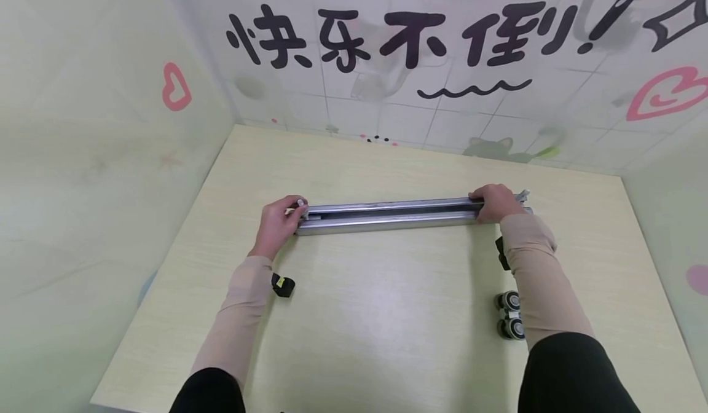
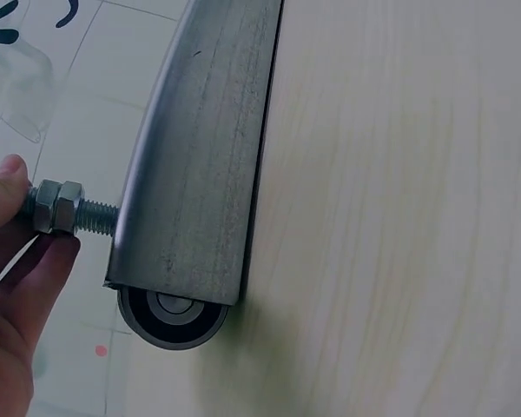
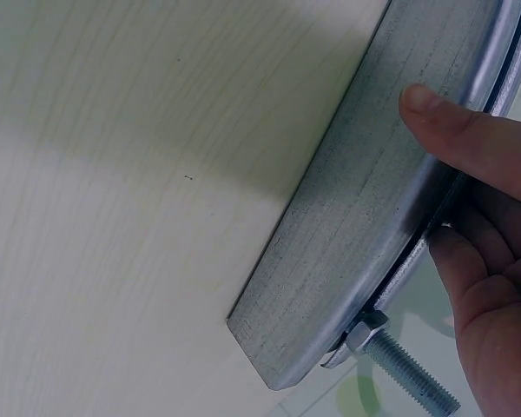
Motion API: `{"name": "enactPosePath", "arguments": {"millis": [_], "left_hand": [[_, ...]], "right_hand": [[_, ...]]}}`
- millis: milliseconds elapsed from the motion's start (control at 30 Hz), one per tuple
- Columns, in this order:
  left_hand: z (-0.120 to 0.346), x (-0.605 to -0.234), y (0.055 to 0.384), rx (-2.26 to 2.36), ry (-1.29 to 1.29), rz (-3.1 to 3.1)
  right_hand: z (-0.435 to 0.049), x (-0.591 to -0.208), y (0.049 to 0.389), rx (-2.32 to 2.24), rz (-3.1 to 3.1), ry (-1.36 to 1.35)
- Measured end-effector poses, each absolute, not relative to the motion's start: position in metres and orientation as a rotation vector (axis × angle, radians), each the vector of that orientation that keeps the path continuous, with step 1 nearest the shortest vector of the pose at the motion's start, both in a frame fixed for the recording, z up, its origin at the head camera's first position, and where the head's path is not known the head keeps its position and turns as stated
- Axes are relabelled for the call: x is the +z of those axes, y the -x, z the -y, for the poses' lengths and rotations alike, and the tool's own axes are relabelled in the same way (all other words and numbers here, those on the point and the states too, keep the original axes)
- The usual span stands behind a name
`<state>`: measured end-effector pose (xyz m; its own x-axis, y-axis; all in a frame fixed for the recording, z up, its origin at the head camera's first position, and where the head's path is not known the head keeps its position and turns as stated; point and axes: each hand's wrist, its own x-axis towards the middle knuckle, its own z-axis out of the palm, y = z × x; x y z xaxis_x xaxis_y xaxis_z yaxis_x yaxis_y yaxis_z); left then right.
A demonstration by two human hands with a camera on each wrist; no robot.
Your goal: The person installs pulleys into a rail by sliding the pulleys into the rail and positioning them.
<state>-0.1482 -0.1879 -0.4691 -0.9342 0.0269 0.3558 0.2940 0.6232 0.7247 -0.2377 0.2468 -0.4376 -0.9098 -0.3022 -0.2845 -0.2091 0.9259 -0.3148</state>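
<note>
A metal channel rail lies across the table with its slot facing up. At its left end my left hand pinches the threaded bolt with hex nuts that stands out of the slot. Below that bolt a roller wheel pokes partly out of the rail's end; the rest of it is hidden inside. My right hand grips the rail near its right end, the thumb on the side wall and fingers at the slot. Another bolt with a nut projects from the slot at that end.
A roller trolley with black-and-metal wheels lies on the table beside my right forearm, which partly covers it. Walls rise behind the table and at both sides.
</note>
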Motion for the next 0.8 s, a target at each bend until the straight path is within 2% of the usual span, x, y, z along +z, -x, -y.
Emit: {"name": "enactPosePath", "arguments": {"millis": [800], "left_hand": [[0.173,-0.466,0.154,-1.261,0.242,2.676]], "right_hand": [[-0.247,-0.437,0.237,-0.407,-2.754,0.369]]}}
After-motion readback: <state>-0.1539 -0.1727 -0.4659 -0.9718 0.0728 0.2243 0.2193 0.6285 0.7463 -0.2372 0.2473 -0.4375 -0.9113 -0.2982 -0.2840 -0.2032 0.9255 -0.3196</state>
